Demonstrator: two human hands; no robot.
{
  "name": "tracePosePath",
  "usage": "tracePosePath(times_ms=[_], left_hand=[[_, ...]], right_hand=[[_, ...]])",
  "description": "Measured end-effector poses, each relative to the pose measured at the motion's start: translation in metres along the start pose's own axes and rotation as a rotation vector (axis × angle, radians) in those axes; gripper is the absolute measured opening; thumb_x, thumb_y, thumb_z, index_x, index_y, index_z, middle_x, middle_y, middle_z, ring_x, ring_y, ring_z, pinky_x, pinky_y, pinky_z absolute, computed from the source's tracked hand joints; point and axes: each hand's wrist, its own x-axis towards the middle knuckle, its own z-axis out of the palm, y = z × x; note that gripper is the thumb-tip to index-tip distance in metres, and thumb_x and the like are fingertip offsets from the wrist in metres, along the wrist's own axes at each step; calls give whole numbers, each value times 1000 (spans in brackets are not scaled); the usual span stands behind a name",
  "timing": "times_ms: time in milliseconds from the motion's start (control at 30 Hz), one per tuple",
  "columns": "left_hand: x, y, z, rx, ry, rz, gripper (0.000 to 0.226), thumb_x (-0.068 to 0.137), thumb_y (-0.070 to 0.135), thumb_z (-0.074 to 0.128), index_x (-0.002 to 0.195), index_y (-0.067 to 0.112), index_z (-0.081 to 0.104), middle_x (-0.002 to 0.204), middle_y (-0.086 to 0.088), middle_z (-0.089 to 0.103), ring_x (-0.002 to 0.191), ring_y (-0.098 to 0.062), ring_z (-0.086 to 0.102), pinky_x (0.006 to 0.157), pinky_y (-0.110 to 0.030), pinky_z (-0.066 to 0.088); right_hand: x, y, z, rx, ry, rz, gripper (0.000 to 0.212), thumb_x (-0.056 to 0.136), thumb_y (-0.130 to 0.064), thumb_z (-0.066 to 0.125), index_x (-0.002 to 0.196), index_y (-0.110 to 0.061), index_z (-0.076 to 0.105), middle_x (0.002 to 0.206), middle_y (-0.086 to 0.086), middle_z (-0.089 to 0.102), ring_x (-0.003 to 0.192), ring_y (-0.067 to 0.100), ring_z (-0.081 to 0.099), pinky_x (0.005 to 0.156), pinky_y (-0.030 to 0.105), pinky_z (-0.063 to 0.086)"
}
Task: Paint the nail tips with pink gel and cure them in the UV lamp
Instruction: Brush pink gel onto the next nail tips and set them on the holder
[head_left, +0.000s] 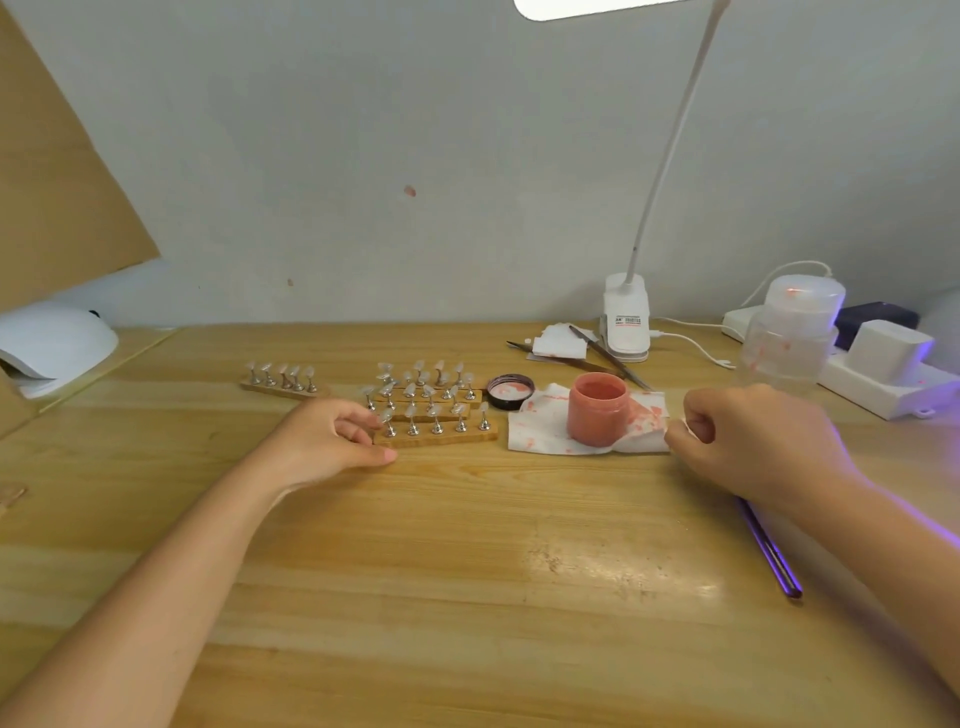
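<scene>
Several wooden strips carry clear nail tips on metal stands; the nearest strip (441, 435) lies mid-table. My left hand (327, 441) holds its left end, fingers curled at the end and thumb along the front edge. An open jar of pink gel (597, 410) stands on a pink-stained tissue (540, 434), with its black lid (510, 391) just to the left. My right hand (753, 441) is curled and pinches the tissue's right edge. A purple brush (771, 553) lies on the table under my right forearm. The white UV lamp (52, 343) sits at the far left.
A separate strip of nail tips (285, 382) lies left of the group. Tweezers (608, 358) and paper scraps lie behind the jar by the desk lamp's clamp base (626, 322). A clear plastic jar (789, 332) and a white power strip (883, 384) stand at the right.
</scene>
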Motion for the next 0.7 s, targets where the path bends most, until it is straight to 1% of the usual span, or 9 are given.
tracePosePath(times_ms=[100,200,267,333,400,467,533,600,700], left_hand=[[0,0,-1,-7,-32,30,24,67,15,79,80,25,62,81,-1,63,75,-11,57,67,-16,41],[0,0,1,33,-67,61,26,68,18,79,83,25,60,79,2,60,71,-9,54,69,-18,41],[1,0,3,64,-56,94,24,69,17,78,85,21,61,76,3,58,63,-6,50,62,-13,39],[2,0,1,89,-39,137,19,69,16,78,81,18,64,75,5,58,58,-5,48,54,-5,37],[1,3,-5,70,-36,164,19,67,14,79,80,19,66,80,6,63,61,-4,52,54,-1,37],[-1,5,-14,35,-33,172,22,65,14,80,79,24,67,84,9,67,67,-1,58,59,0,39],[-4,7,-24,9,-39,177,23,61,16,81,74,30,68,79,11,70,68,2,61,60,0,40],[-8,11,-32,-78,-50,182,19,59,14,81,66,30,72,77,14,72,68,6,63,60,1,40],[-13,23,-34,-248,-53,216,31,60,6,76,62,36,73,74,15,71,69,7,64,59,0,41]], right_hand=[[2,-6,-10,-170,-87,-12,38,87,-41,47,58,-22,33,58,-9,41,55,12,39,45,22,25],[1,-8,-16,-241,-229,10,34,89,-43,45,63,-24,33,65,-9,43,62,13,44,53,23,37],[2,-9,-18,-226,-331,34,32,89,-40,46,65,-24,32,68,-8,42,62,10,42,58,24,41],[2,-10,-18,-199,-395,46,29,89,-33,48,67,-24,31,71,-8,40,61,7,39,55,22,38],[3,-9,-17,-185,-425,58,27,89,-29,48,69,-24,30,73,-8,40,61,6,39,51,21,34],[2,-7,-17,-175,-447,61,22,89,-27,47,74,-22,32,74,-7,41,63,6,40,51,21,33],[1,-5,-16,-165,-454,34,13,90,-25,47,84,-20,36,75,-7,40,65,8,41,53,21,35],[2,-4,-16,-143,-465,7,10,90,-23,47,90,-19,38,75,-8,40,69,10,44,58,21,39],[6,-3,-25,-78,-439,-10,10,90,-24,51,88,-24,41,76,-11,41,68,6,43,60,22,40]])
